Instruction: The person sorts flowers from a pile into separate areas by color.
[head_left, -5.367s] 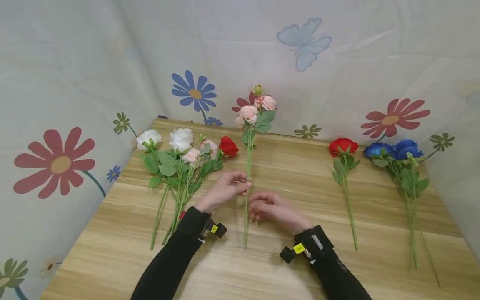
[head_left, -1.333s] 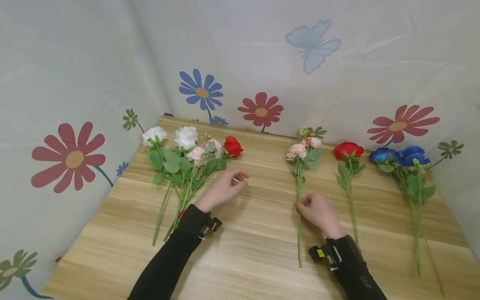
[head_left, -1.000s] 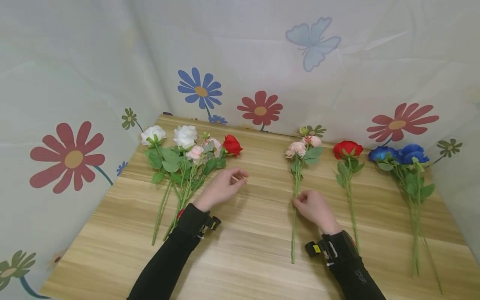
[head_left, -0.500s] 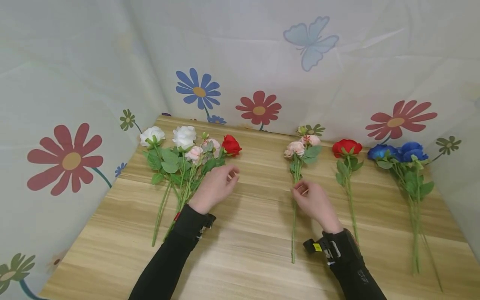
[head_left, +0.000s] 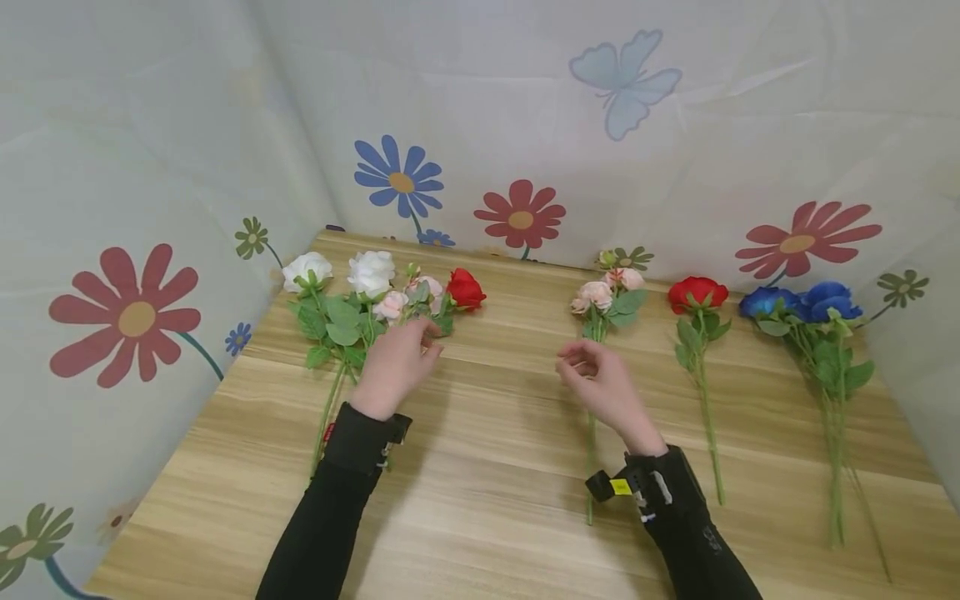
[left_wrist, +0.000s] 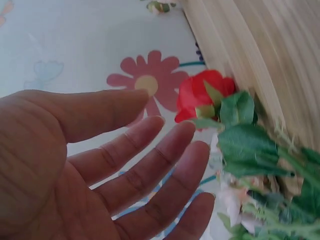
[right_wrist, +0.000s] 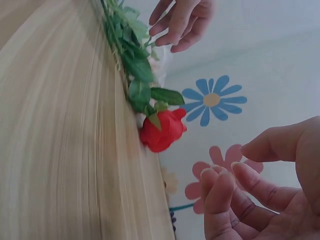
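My left hand hovers above the stems of the left-hand bunch, fingers loosely bent and nothing in them. That bunch has white roses, pink roses and a red rose; the hand hides part of its stems. In the left wrist view the red rose lies beyond the fingertips. My right hand, also holding nothing, is over the stem of a separate pink rose spray lying on the table. The right wrist view shows thumb and fingers of the right hand apart.
Right of the pink spray, a single red rose lies on the wooden table. Blue roses lie farther right, with a thin loose stem beside them. A printed curtain stands behind the table.
The pink rose spray went from my left hand to my right and now lies right of centre. My right hand has released it and lifted; my left hand has moved left over the bunch.
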